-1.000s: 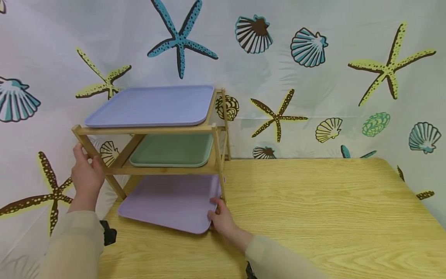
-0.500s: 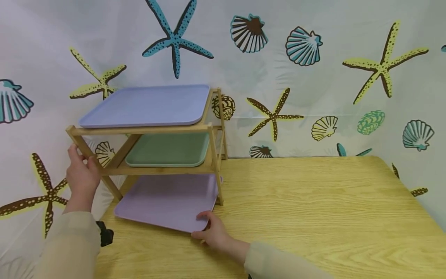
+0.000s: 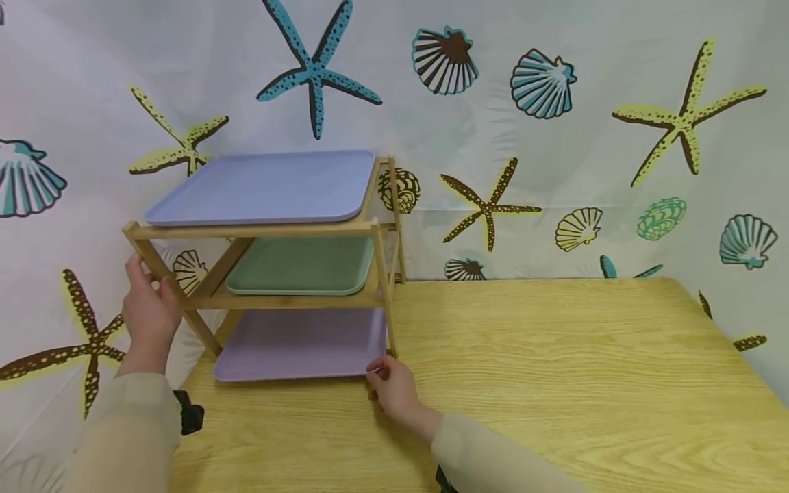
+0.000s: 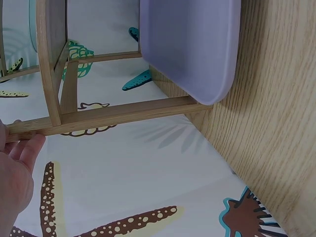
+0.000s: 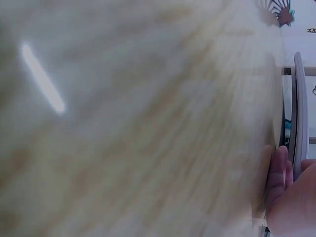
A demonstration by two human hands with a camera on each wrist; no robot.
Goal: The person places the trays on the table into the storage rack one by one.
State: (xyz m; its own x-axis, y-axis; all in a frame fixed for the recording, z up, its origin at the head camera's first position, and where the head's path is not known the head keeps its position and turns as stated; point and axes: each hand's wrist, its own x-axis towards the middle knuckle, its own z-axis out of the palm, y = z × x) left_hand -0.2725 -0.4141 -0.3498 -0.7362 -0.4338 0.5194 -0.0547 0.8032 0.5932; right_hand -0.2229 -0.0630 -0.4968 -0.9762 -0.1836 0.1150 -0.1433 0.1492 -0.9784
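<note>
A three-tier wooden rack stands at the left of the table. Its lowest level holds a purple tray, whose front edge sticks out a little past the front legs. My left hand grips the rack's left front leg, fingers behind the wood; the left wrist view shows the fingers around that leg. At the purple tray's front right corner, my right hand pinches the rim between thumb and fingers. In the right wrist view the tray appears edge-on, with fingers on its underside.
A blue tray lies on the rack's top level, and a smaller green tray on the middle one. The wood-grain table extends to the right. A curtain printed with starfish and shells hangs behind and at the sides.
The purple tray's right front corner has moved back toward the rack, so its skewed front edge now runs nearly straight. My right hand shifted along the corner; the left stays on the leg.
</note>
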